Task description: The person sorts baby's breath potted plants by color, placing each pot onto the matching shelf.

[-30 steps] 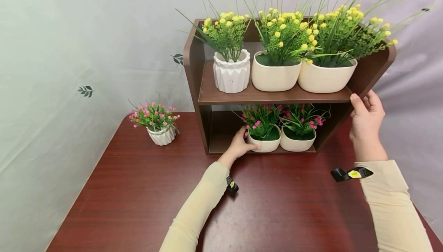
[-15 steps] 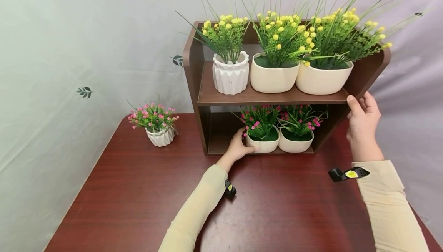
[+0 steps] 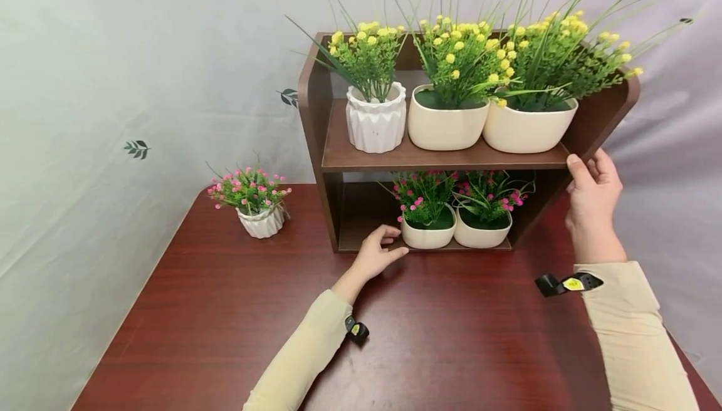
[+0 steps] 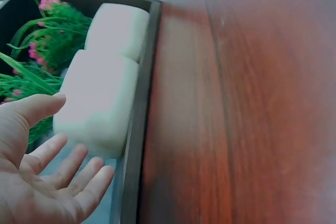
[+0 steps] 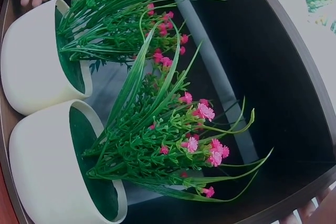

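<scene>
My left hand point(image 3: 375, 254) is just left of the nearer pink-flowered potted plant point(image 3: 429, 230), fingers spread and holding nothing. In the left wrist view the loose fingers of the left hand point(image 4: 50, 171) lie near that cream pot point(image 4: 97, 100). A second pink-flowered potted plant point(image 3: 482, 230) stands beside it on the lower level of a dark brown two-tier shelf point(image 3: 445, 161). My right hand point(image 3: 598, 201) grips the shelf's right side, thumb on the front edge. Fingertips point(image 5: 307, 211) show beyond that panel in the right wrist view.
The upper tier bears a ribbed white pot point(image 3: 376, 126) and two cream pots, including the middle pot point(image 3: 448, 126), all with yellow flowers. A ribbed white pot point(image 3: 262, 222) with pink flowers stands on the reddish wooden table point(image 3: 225, 311), left of the shelf.
My left hand has let go of the nearer pink-flowered potted plant and drawn back down and left. The pots stay in place. My right hand keeps its grip on the shelf.
</scene>
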Action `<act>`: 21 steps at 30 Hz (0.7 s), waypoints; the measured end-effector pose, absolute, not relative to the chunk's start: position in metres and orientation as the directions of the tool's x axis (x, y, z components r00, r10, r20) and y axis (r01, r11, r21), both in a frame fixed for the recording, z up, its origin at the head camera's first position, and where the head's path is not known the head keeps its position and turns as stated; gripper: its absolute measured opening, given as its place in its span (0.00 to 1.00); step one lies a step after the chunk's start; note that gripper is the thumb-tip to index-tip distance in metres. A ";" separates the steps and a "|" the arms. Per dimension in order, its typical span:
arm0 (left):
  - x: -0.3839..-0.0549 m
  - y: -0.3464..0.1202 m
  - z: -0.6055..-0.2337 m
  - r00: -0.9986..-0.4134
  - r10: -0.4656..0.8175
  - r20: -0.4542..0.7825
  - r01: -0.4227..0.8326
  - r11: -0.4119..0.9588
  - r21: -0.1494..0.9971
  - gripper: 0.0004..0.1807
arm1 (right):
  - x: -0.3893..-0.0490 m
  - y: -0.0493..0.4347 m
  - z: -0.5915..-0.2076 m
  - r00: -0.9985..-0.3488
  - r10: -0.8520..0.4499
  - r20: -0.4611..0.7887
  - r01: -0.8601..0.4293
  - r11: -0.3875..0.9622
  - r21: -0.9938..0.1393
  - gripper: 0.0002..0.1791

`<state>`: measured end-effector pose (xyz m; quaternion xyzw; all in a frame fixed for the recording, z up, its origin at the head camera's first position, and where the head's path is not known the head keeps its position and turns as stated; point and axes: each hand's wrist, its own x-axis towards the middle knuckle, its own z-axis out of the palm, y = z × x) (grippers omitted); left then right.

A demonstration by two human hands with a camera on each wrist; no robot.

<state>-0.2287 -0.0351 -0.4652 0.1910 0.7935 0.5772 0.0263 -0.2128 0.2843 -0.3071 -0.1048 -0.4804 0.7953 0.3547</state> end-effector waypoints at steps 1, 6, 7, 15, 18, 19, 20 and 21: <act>-0.226 -0.038 -0.465 -0.924 0.333 0.189 0.279 0.245 0.929 0.19 | -0.213 0.284 -0.307 -0.725 0.666 0.175 -0.463 -0.283 -0.840 0.12; -0.217 -0.052 -0.466 -0.935 0.283 0.212 0.279 0.224 0.934 0.12 | -0.214 0.284 -0.307 -0.717 0.674 0.178 -0.470 -0.280 -0.837 0.13; -0.216 -0.055 -0.466 -0.940 0.266 0.214 0.275 0.220 0.936 0.12 | -0.214 0.284 -0.307 -0.716 0.674 0.179 -0.472 -0.280 -0.836 0.13; -0.211 -0.081 -0.467 -0.968 0.152 0.198 0.232 0.251 0.940 0.09 | -0.213 0.283 -0.307 -0.713 0.678 0.178 -0.476 -0.281 -0.833 0.13; -0.210 -0.091 -0.465 -0.970 0.106 0.217 0.237 0.252 0.938 0.09 | -0.213 0.283 -0.307 -0.713 0.678 0.177 -0.475 -0.281 -0.834 0.13; -0.209 -0.094 -0.464 -0.971 0.087 0.224 0.239 0.248 0.939 0.09 | -0.213 0.283 -0.307 -0.715 0.677 0.176 -0.474 -0.284 -0.833 0.13; -0.209 -0.098 -0.462 -0.971 0.069 0.229 0.239 0.234 0.942 0.09 | -0.213 0.283 -0.308 -0.715 0.677 0.175 -0.474 -0.285 -0.833 0.13; -0.208 -0.102 -0.461 -0.970 0.053 0.239 0.244 0.214 0.946 0.09 | -0.213 0.283 -0.308 -0.715 0.677 0.175 -0.473 -0.284 -0.834 0.13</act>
